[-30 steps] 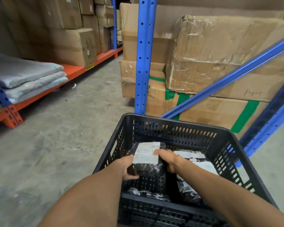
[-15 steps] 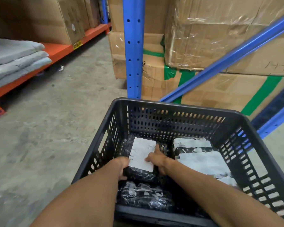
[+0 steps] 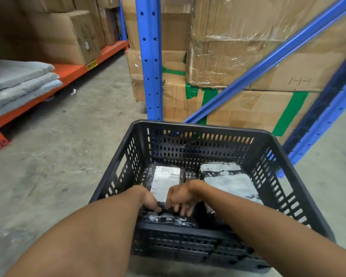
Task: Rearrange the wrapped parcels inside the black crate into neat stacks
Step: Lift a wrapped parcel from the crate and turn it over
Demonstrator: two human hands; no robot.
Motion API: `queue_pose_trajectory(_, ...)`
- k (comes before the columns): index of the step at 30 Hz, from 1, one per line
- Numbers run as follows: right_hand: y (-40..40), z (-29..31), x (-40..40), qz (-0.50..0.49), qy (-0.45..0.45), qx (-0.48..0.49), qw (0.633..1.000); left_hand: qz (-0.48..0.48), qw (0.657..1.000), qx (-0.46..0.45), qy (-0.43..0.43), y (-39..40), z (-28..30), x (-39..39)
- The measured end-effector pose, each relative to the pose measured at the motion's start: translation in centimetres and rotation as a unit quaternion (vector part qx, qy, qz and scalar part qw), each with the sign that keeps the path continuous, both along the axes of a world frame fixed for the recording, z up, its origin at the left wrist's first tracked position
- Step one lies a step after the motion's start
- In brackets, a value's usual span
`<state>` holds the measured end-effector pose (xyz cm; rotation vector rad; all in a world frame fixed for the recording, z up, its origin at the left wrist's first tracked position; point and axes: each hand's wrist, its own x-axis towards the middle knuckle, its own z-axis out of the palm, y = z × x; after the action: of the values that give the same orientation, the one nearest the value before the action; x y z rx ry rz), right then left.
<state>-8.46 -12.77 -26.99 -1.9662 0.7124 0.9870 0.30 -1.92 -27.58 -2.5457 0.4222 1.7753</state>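
The black slatted crate stands on the floor in front of me. At its back left lies a black wrapped parcel with a white label. On the right is a stack of wrapped parcels with white labels. Another black wrapped parcel lies against the near wall. My left hand rests at the near edge of the labelled parcel, fingers pointing down at the near parcel. My right hand hovers beside it, its spread fingertips touching the near parcel. Neither hand grips anything.
A blue rack upright and a diagonal brace stand just behind the crate, with taped cardboard boxes behind them. To the left, an orange shelf holds grey folded pads and boxes. Bare concrete floor lies left.
Both hands set the labelled parcel down at the back left, let go of it, and drew back toward the near parcel. My view tilted down and closer to the crate.
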Motion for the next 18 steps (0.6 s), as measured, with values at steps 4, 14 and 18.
queue_pose_trajectory(4,1.8,2.1,-1.9,0.072,0.015,-0.004,0.997,0.07,0.995,-0.031,0.067,1.0,1.5,-0.9)
queue_pose_trajectory(14,0.6,7.0,-4.5,0.05,-0.306,-0.164,0.937,0.282,0.931,-0.195,0.126,2.4,6.8,2.1)
queue_pose_trajectory(18,-2.9,9.1,-6.1,-0.142,-0.337,-0.08,0.927,0.379,0.856,-0.331,0.12,2.2,8.6,3.1)
